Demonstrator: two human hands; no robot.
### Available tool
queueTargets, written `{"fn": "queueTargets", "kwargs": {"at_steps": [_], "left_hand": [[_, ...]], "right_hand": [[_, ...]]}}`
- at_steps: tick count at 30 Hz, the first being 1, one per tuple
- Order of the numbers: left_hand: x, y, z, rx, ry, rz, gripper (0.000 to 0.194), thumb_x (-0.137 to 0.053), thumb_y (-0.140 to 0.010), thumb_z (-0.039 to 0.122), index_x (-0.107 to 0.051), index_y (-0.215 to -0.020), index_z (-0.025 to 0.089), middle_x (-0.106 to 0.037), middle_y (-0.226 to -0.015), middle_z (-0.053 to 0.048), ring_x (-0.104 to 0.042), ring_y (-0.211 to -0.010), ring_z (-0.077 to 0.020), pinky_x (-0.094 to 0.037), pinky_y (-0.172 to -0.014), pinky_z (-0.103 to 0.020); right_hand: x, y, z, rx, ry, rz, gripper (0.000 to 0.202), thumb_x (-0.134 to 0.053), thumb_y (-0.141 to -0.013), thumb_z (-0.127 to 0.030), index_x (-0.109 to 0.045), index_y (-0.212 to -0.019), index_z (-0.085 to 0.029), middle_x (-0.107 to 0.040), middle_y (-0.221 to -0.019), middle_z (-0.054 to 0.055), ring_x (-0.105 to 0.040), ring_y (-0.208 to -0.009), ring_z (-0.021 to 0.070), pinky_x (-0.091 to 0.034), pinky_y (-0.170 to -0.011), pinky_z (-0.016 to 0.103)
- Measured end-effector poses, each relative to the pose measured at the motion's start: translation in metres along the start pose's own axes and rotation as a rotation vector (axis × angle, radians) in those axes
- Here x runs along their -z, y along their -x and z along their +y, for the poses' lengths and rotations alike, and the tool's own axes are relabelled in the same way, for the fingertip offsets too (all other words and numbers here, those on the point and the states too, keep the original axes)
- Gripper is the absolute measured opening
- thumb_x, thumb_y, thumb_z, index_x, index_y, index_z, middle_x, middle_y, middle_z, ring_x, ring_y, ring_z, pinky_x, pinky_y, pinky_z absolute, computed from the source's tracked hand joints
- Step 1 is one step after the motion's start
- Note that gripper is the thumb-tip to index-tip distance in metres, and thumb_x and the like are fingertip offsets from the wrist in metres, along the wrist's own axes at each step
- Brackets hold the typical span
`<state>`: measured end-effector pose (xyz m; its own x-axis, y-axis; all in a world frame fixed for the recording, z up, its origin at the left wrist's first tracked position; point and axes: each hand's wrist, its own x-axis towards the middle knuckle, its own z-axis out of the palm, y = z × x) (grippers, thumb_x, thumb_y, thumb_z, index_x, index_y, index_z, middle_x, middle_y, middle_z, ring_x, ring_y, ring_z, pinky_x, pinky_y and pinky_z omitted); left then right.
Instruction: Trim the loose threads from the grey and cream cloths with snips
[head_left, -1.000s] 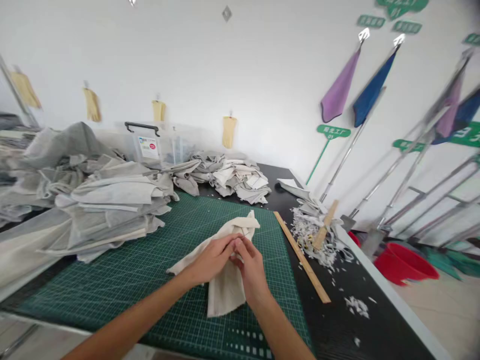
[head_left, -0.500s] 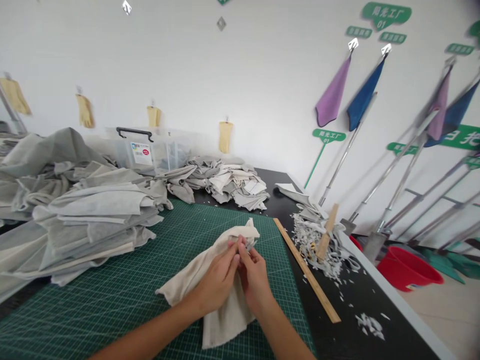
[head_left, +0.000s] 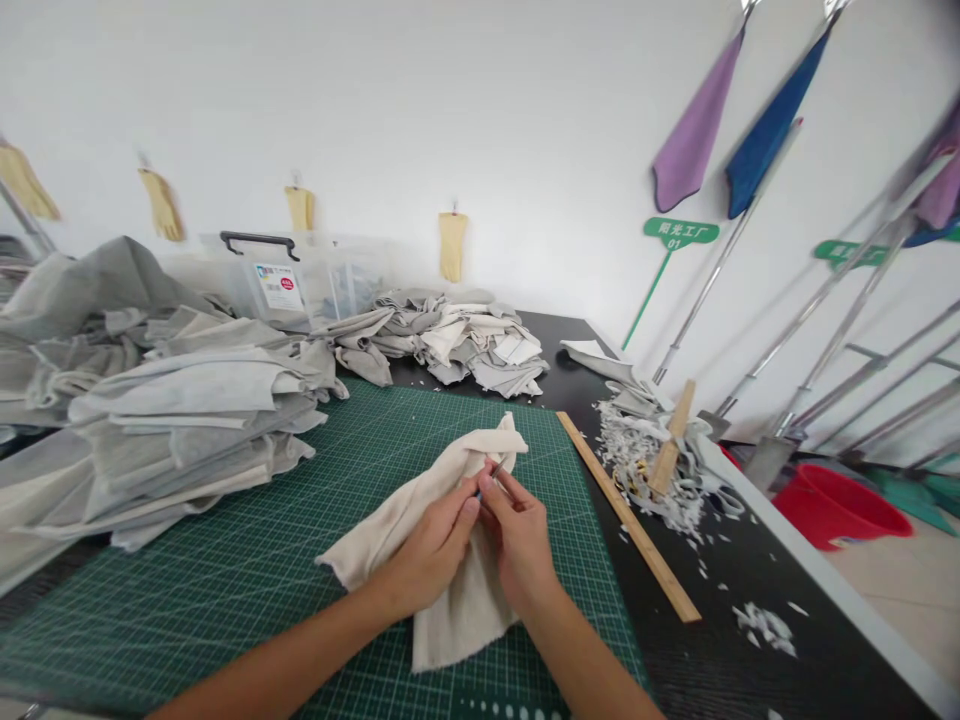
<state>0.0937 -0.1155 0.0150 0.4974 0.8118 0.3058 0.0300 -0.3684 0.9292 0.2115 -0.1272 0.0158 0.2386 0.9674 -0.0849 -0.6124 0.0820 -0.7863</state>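
Note:
A cream-coloured cloth (head_left: 457, 620) lies bunched and partly lifted on the green cutting mat (head_left: 360, 430). My left hand (head_left: 431, 550) pinches it from the left, thumb and forefinger pressed together. Facing it, my right hand (head_left: 521, 540) is closed on the upper part of the same cloth, just under a folded end. A thin metal tool (head_left: 498, 468) pokes out between the fingertips of both hands; its kind and which hand grips it are hard to make out. The fingers hide most of the fold.
A wooden ruler (head_left: 630, 520) lies along the mat's right edge. Beyond it are grey scraps (head_left: 637, 460) with a wooden piece (head_left: 671, 440). Stacked grey cloths (head_left: 195, 430) stand left, another cloth pile (head_left: 480, 345) behind, beside a clear plastic box (head_left: 322, 285).
The view has tilted down and shifted slightly left. Both hands stay together at the cloth, and the thin metal tool now shows between the fingertips.

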Motion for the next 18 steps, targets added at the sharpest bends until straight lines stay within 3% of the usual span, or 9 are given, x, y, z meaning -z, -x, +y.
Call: {"fn": "queueTargets", "kwargs": {"at_steps": [4, 8, 18], "left_hand": [[-0.0029, 0.0017, -0.0016, 0.035, -0.038, 0.003, 0.051, -0.033, -0.097, 0.042, -0.037, -0.143, 0.021, -0.066, -0.104, -0.009, -0.058, -0.104, -0.0252, -0.046, -0.095, -0.045], [-0.0041, 0.0001, -0.0057, 0.033, -0.031, 0.010, 0.051, -0.031, -0.098, 0.042, -0.033, -0.145, 0.023, -0.063, -0.115, -0.010, -0.050, -0.119, -0.0260, -0.041, -0.102, -0.047], [-0.0015, -0.0007, 0.0011, 0.007, -0.129, 0.004, 0.050, -0.030, -0.099, 0.040, -0.034, -0.144, 0.021, -0.059, -0.126, -0.009, -0.042, -0.130, -0.0262, -0.033, -0.110, -0.050]], "right_hand": [[0.0000, -0.0013, 0.0017, -0.011, -0.017, 0.044, 0.046, -0.080, -0.067, -0.025, -0.068, -0.110, -0.015, -0.075, -0.096, 0.009, -0.069, -0.085, 0.0193, -0.054, -0.080, 0.032], [0.0005, -0.0021, 0.0022, -0.006, -0.006, 0.014, 0.042, -0.079, -0.067, -0.028, -0.070, -0.106, -0.015, -0.074, -0.099, 0.010, -0.069, -0.088, 0.0207, -0.054, -0.082, 0.033], [0.0006, -0.0019, 0.0026, -0.003, 0.019, 0.018, 0.038, -0.079, -0.066, -0.030, -0.071, -0.100, -0.015, -0.075, -0.094, 0.009, -0.069, -0.086, 0.0224, -0.056, -0.080, 0.035]]}}
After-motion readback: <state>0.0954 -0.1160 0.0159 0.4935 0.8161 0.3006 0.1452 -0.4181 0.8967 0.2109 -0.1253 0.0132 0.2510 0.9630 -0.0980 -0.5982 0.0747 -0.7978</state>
